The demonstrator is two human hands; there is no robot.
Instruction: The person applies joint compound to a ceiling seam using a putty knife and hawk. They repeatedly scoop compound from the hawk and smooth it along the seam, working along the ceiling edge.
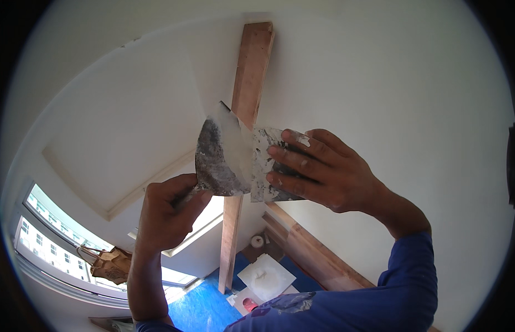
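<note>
My left hand (171, 213) grips a rounded scraper (209, 166), right hand (337, 180) a square blade (259, 166); loading white putty (234, 144) looks done, none apparently spread from this batch yet.

Head fisheye looks down, hands (171, 216) (337, 174) seemingly near

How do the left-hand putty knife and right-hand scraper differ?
The putty knife fans out with a curved side; the scraper looks roughly rectangular. The left hand grips the putty knife's narrow end; the right hand covers part of the scraper's face. The putty knife carries a broad pale smear, the scraper smaller patches. Both show dark surfaces under whitish residue.
</note>
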